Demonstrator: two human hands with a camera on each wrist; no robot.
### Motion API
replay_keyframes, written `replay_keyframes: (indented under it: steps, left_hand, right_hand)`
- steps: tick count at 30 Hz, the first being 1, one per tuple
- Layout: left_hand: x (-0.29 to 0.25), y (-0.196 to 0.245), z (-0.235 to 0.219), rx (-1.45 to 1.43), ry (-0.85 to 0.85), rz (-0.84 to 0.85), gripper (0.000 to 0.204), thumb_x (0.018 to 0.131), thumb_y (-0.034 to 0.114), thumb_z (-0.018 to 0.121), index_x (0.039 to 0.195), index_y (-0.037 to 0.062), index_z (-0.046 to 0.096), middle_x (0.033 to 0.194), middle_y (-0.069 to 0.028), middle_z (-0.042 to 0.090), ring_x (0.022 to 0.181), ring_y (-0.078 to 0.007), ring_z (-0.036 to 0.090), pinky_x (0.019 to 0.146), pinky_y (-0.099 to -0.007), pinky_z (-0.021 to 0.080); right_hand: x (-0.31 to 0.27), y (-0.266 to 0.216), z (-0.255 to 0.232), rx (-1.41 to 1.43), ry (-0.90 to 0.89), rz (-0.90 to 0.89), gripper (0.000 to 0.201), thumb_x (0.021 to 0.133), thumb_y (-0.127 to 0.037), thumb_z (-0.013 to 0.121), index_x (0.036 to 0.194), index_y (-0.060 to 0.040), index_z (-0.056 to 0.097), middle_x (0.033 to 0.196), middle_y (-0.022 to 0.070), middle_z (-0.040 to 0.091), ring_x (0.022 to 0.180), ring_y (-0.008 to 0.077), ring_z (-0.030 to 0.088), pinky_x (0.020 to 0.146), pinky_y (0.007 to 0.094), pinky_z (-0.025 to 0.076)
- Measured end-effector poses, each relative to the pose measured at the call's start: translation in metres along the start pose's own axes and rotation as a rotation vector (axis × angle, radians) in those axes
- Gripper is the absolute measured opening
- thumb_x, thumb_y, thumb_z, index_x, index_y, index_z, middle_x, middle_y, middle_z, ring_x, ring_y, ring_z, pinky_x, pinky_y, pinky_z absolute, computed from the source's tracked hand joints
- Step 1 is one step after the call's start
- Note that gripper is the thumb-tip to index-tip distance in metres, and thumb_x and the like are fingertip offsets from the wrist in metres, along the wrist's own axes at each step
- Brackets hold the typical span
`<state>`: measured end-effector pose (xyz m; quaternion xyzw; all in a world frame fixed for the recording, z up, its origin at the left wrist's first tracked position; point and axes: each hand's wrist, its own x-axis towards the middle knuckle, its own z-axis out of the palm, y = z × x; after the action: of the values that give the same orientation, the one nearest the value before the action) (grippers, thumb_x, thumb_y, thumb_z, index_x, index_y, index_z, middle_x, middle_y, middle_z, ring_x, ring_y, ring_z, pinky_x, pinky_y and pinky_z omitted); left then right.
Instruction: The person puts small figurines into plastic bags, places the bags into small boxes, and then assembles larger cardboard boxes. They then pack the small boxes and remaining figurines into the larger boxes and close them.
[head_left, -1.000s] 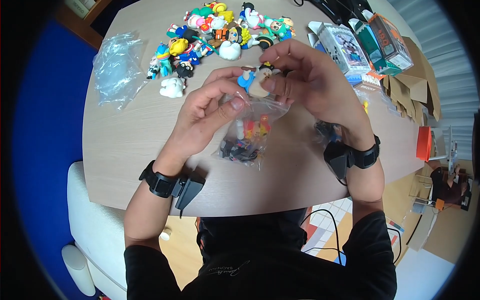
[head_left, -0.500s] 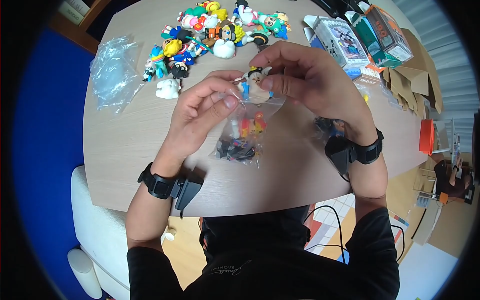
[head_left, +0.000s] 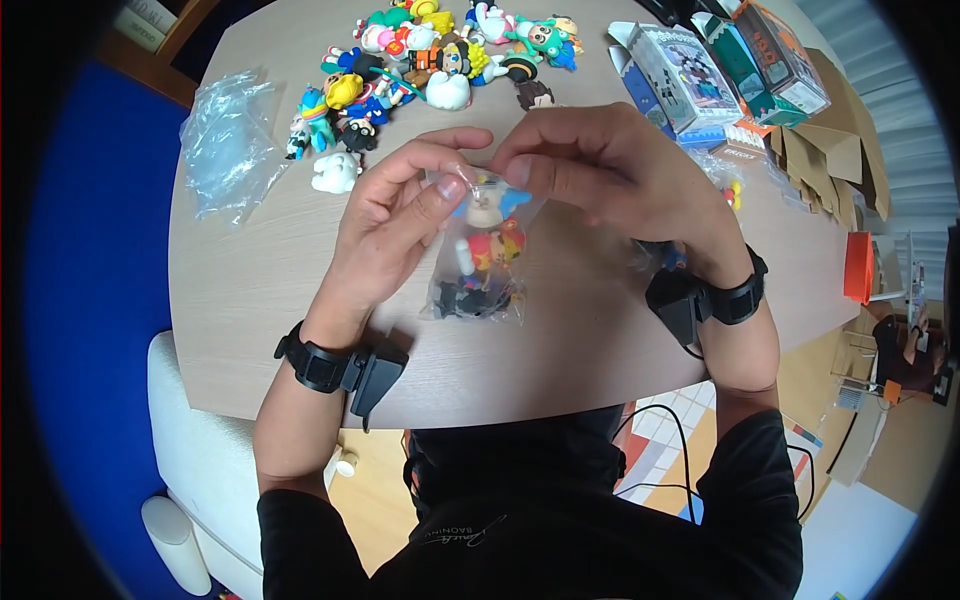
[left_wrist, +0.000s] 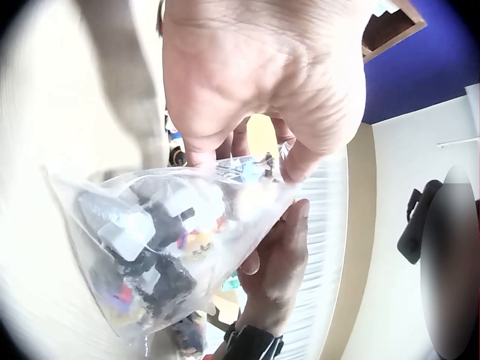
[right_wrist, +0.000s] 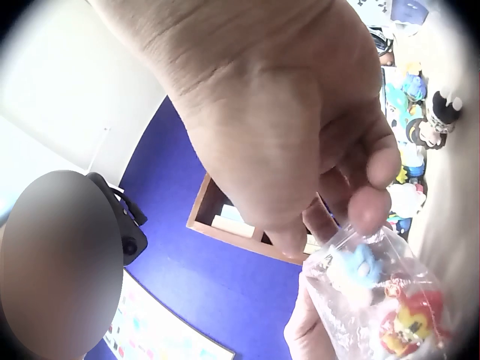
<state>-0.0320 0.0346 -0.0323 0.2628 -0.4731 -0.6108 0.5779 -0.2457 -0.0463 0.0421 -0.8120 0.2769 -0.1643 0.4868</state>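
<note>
Pale table (head_left: 580,370) ahead: nearer the person (head_left: 600,510) than the figurine heap (head_left: 415,80), a clear bag (head_left: 451,266) holds toys, left hand (head_left: 390,215) and right hand (head_left: 625,170) fingers pinching its top.

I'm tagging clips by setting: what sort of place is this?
Likely an indoor living or work room; which is unclear. It has a wood-grain table, a white sofa-like seat and a wooden shelf.
</note>
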Motion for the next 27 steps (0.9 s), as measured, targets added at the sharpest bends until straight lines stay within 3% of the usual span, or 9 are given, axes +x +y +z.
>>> replay_keyframes:
  steps: [1, 4, 7, 10, 16, 19, 22, 25, 27]
  left_hand:
    - [0.000, 0.000, 0.001, -0.030, 0.013, 0.008, 0.013, 0.097, 0.010, 0.057, 0.108, 0.0043, 0.062, 0.132, -0.0134, 0.053, 0.110, -0.0134, 0.056, 0.093, -0.0291, 0.046]
    - [0.001, -0.001, 0.001, -0.045, 0.041, 0.005, 0.014, 0.098, 0.010, 0.057, 0.109, 0.0046, 0.061, 0.133, -0.0140, 0.052, 0.113, -0.0151, 0.056, 0.094, -0.0292, 0.046]
    - [0.001, -0.002, 0.002, -0.019, 0.012, 0.031, 0.014, 0.098, 0.010, 0.056, 0.110, 0.0045, 0.061, 0.133, -0.0143, 0.052, 0.113, -0.0159, 0.056, 0.094, -0.0293, 0.046]
    - [0.001, -0.001, 0.002, -0.042, -0.004, 0.027, 0.015, 0.098, 0.009, 0.055, 0.110, 0.0040, 0.061, 0.133, -0.0144, 0.052, 0.114, -0.0171, 0.056, 0.093, -0.0294, 0.046]
    - [-0.001, -0.003, 0.004, 0.019, -0.002, -0.020, 0.015, 0.099, 0.013, 0.056, 0.110, 0.0049, 0.061, 0.131, -0.0119, 0.054, 0.098, -0.0082, 0.056, 0.077, -0.0223, 0.044]
    - [-0.001, -0.002, 0.005, 0.010, 0.030, -0.046, 0.014, 0.099, 0.014, 0.056, 0.109, 0.0062, 0.062, 0.130, -0.0103, 0.056, 0.092, -0.0044, 0.053, 0.072, -0.0201, 0.042]
    - [0.000, -0.002, 0.006, 0.016, 0.045, -0.044, 0.014, 0.099, 0.014, 0.056, 0.109, 0.0070, 0.062, 0.129, -0.0090, 0.057, 0.093, -0.0036, 0.054, 0.070, -0.0181, 0.042]
    - [-0.001, -0.001, 0.007, 0.003, 0.081, -0.104, 0.015, 0.100, 0.015, 0.055, 0.111, 0.0073, 0.061, 0.129, -0.0082, 0.057, 0.093, -0.0030, 0.054, 0.068, -0.0158, 0.043]
    - [-0.001, 0.001, 0.008, -0.021, 0.108, -0.111, 0.015, 0.100, 0.015, 0.055, 0.112, 0.0075, 0.061, 0.130, -0.0079, 0.057, 0.093, -0.0028, 0.054, 0.068, -0.0147, 0.043]
  right_hand:
    - [-0.001, -0.006, -0.001, -0.010, -0.034, 0.052, 0.022, 0.090, -0.017, 0.066, 0.108, -0.0047, 0.068, 0.086, 0.0110, 0.071, 0.076, 0.0179, 0.065, 0.068, 0.0292, 0.048]
    - [-0.003, -0.008, 0.002, -0.258, 0.020, -0.054, 0.024, 0.091, -0.020, 0.064, 0.109, -0.0033, 0.067, 0.087, 0.0141, 0.070, 0.075, 0.0235, 0.065, 0.068, 0.0327, 0.048]
    - [-0.001, 0.003, 0.002, -0.349, -0.024, -0.137, 0.024, 0.092, -0.016, 0.064, 0.112, -0.0035, 0.066, 0.077, 0.0100, 0.066, 0.063, 0.0131, 0.058, 0.060, 0.0266, 0.045]
    - [0.002, 0.018, 0.007, -0.238, 0.008, -0.253, 0.022, 0.093, -0.017, 0.063, 0.110, -0.0028, 0.067, 0.077, 0.0105, 0.066, 0.063, 0.0162, 0.058, 0.061, 0.0282, 0.046]
    - [0.001, 0.016, 0.003, -0.161, -0.065, -0.195, 0.022, 0.095, -0.019, 0.061, 0.104, -0.0010, 0.068, 0.079, 0.0121, 0.065, 0.070, 0.0226, 0.060, 0.064, 0.0324, 0.046]
    - [-0.003, 0.009, 0.001, -0.214, -0.094, -0.195, 0.021, 0.095, -0.019, 0.061, 0.102, -0.0003, 0.068, 0.079, 0.0125, 0.063, 0.072, 0.0238, 0.060, 0.064, 0.0339, 0.046]
    - [-0.001, 0.002, 0.001, -0.360, -0.015, -0.191, 0.020, 0.091, -0.020, 0.061, 0.095, -0.0033, 0.071, 0.080, 0.0157, 0.066, 0.075, 0.0297, 0.064, 0.068, 0.0381, 0.047]
    - [0.000, 0.012, 0.000, -0.387, 0.029, -0.266, 0.016, 0.090, -0.014, 0.065, 0.096, 0.0004, 0.066, 0.077, 0.0111, 0.063, 0.071, 0.0229, 0.060, 0.064, 0.0335, 0.045]
    - [-0.001, 0.006, 0.002, -0.291, 0.041, -0.153, 0.013, 0.088, -0.012, 0.067, 0.093, 0.0000, 0.065, 0.077, 0.0103, 0.064, 0.072, 0.0231, 0.061, 0.064, 0.0325, 0.046]
